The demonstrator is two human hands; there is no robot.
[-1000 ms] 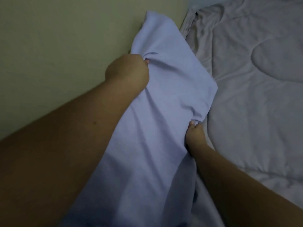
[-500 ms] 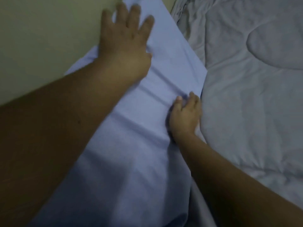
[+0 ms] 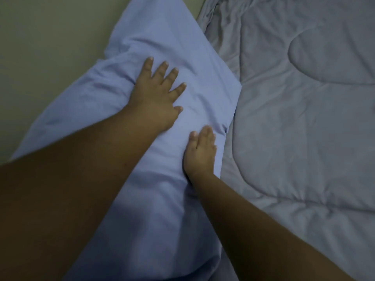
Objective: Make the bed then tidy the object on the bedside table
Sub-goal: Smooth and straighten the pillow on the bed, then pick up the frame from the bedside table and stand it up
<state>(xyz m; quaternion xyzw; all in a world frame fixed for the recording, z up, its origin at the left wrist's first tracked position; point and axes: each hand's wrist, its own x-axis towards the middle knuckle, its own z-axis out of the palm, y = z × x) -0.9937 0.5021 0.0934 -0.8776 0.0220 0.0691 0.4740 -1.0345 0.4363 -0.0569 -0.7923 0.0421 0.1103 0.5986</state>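
Bed-making is at the pillow step: the left hand [image 3: 156, 96], fingers spread, and right hand [image 3: 199, 151], fingers together, press flat on the blue pillow [image 3: 162, 47] at 11 o'clock beside the grey quilt [image 3: 294, 138]; next, probably smoothing that quilt.

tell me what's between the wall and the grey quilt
In the head view, the blue pillow fills the stretch between the wall and the grey quilt, with the left hand and right hand both flat on it.
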